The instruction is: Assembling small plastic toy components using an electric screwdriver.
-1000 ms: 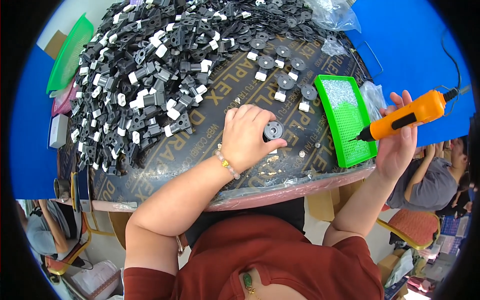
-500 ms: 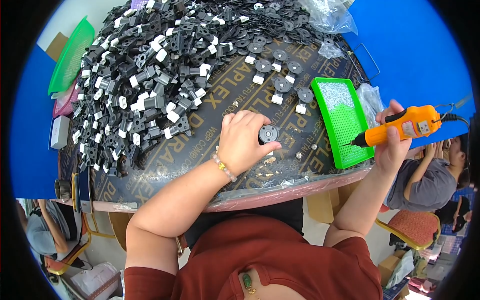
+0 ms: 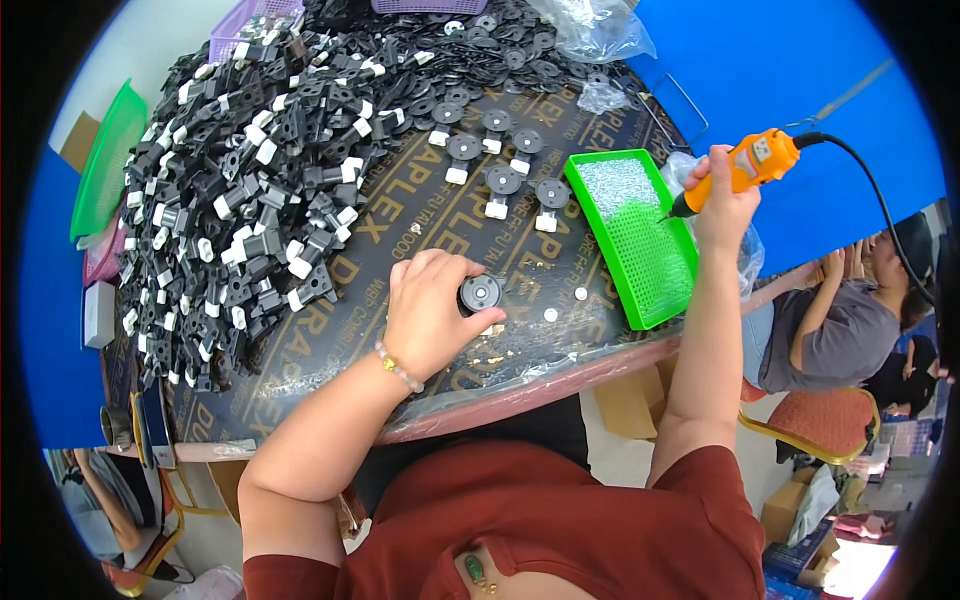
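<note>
My left hand [image 3: 432, 308] is closed round a black round plastic part [image 3: 481, 292] on the dark table, its disc face up. My right hand [image 3: 722, 200] grips an orange electric screwdriver [image 3: 752, 160] with a black nose and a cord. Its tip points down over a green perforated tray [image 3: 652, 262], whose far end holds a heap of small silvery screws [image 3: 622, 186]. Beyond my left hand, several black discs with white-ended pieces [image 3: 503, 181] lie in loose rows. Two small round metal pieces [image 3: 551, 315] rest between my left hand and the tray.
A large pile of black parts with white ends [image 3: 250, 190] covers the table's left side. Loose black discs [image 3: 500, 50] spread at the back, by a purple basket [image 3: 428, 5] and clear plastic bags [image 3: 590, 30]. A person [image 3: 835, 310] sits at the far right.
My right hand has brought the screwdriver closer over the tray, its tip now near the screws. The whole view has shifted, while my left hand keeps hold of the round part.
</note>
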`<state>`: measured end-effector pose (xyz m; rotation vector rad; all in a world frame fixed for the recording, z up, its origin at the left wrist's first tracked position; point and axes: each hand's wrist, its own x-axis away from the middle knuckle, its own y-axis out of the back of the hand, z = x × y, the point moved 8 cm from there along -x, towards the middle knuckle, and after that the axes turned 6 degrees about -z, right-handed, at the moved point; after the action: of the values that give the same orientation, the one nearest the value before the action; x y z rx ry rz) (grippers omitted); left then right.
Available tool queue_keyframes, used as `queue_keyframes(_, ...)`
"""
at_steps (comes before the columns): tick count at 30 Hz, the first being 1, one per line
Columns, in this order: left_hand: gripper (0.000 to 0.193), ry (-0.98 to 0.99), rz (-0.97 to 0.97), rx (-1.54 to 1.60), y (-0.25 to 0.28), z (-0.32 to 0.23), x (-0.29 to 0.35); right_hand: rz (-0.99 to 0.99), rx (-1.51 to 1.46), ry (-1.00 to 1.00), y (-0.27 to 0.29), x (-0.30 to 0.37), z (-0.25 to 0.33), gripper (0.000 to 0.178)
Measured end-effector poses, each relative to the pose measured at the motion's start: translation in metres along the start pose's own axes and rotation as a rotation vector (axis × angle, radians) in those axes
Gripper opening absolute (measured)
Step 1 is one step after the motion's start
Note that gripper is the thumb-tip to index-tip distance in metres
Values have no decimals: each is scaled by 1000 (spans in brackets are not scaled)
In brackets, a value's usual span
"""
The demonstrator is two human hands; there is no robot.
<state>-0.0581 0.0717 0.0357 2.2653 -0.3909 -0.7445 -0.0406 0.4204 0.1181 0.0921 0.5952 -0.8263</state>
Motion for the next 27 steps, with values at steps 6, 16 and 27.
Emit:
queue_keyframes(6, 51, -28, -14, -10, 2, -2, 0, 9, -38, 15, 1, -2, -15, 20)
queue_keyframes(16, 56, -17, -4, -17, 6, -2, -2, 28, -16, 28, -1, 1, -17, 21)
queue_keyframes(27, 46, -6, 50, 15, 3, 5, 0, 170, -396, 19, -34, 40, 55, 28)
